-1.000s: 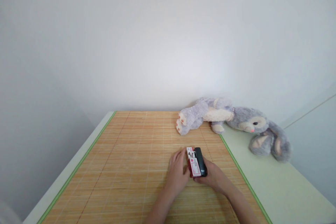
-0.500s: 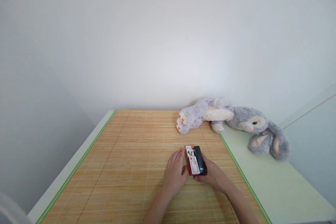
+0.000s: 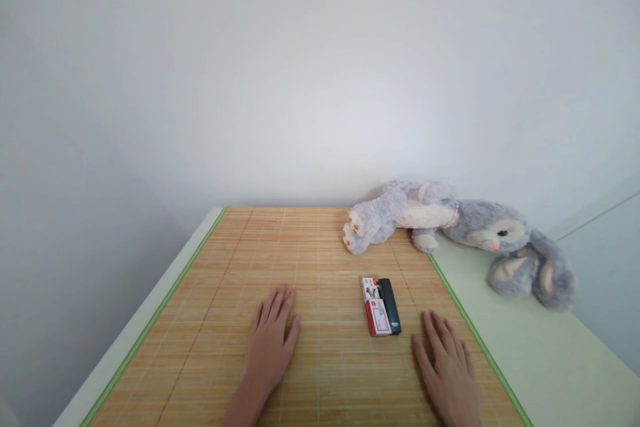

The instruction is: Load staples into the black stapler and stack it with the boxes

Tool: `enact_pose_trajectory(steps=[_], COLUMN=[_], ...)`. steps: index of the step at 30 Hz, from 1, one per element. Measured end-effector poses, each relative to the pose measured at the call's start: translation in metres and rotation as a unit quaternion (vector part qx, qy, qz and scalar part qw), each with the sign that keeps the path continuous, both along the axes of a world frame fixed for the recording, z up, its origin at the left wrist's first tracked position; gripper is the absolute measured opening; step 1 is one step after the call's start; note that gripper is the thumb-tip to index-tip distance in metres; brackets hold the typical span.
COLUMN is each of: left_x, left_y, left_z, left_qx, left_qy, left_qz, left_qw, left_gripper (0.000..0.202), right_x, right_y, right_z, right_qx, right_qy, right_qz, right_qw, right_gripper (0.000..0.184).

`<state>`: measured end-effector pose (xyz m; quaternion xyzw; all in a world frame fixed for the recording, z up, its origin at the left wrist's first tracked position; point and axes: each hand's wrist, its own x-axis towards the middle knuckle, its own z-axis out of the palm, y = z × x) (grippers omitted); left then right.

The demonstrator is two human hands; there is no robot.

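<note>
A small red and white box (image 3: 376, 307) lies on the bamboo mat (image 3: 310, 260) with a black stapler-like object (image 3: 390, 305) right beside it on its right. My left hand (image 3: 271, 339) rests flat on the mat, fingers stretched out, well to the left of the box. My right hand (image 3: 446, 365) also lies flat and open, just below and right of the black object. Neither hand touches the box or the black object.
A grey and cream plush rabbit (image 3: 460, 230) lies on its side at the back right, partly on the mat and partly on the pale green surface (image 3: 525, 347). The mat has a green border (image 3: 165, 293). A white wall stands behind.
Both hands let go of the box and black object and drew back, the left to the left and the right toward the near edge. Both now lie flat on the mat.
</note>
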<state>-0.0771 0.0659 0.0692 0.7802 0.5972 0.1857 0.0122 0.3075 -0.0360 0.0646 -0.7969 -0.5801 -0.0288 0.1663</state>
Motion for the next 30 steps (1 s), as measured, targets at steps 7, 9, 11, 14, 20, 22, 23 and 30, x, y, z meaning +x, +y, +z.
enact_pose_trajectory(steps=[7,9,11,14,20,22,23,30], left_x=[0.0043,0.0041,0.0039,0.0043,0.0058,0.0059,0.0059,0.0044], left_y=[-0.0021,-0.0031,-0.0037,-0.0038,-0.0032,-0.0032,-0.0033,-0.0034], left_z=[-0.0005,0.0010,0.0024,0.0033,0.0022,0.0023,0.0026,0.0049], left_qx=[-0.012,-0.011,-0.010,-0.010,-0.012,-0.015,-0.015,-0.012], left_qy=[0.032,0.035,0.035,0.036,0.035,0.036,0.036,0.015], left_qz=[0.013,0.012,0.012,0.011,0.011,0.011,0.011,0.009], left_qw=[0.999,0.999,0.999,0.999,0.999,0.999,0.999,1.000], left_gripper=[0.062,0.063,0.065,0.065,0.066,0.065,0.065,0.064], right_x=[-0.0039,-0.0045,-0.0053,-0.0063,-0.0073,-0.0077,-0.0080,-0.0073], right_y=[0.0008,0.0003,-0.0001,-0.0001,0.0002,0.0001,0.0002,0.0009], right_z=[-0.0003,-0.0002,0.0002,0.0013,0.0046,0.0054,0.0056,0.0033], right_qx=[-0.035,-0.036,-0.038,-0.040,-0.044,-0.044,-0.044,-0.040], right_qy=[-0.039,-0.043,-0.048,-0.051,-0.049,-0.049,-0.049,-0.049], right_qz=[-0.007,-0.005,-0.003,-0.002,-0.007,-0.008,-0.008,0.000], right_qw=[0.999,0.998,0.998,0.998,0.998,0.998,0.998,0.998], right_gripper=[0.067,0.067,0.066,0.066,0.066,0.066,0.066,0.067])
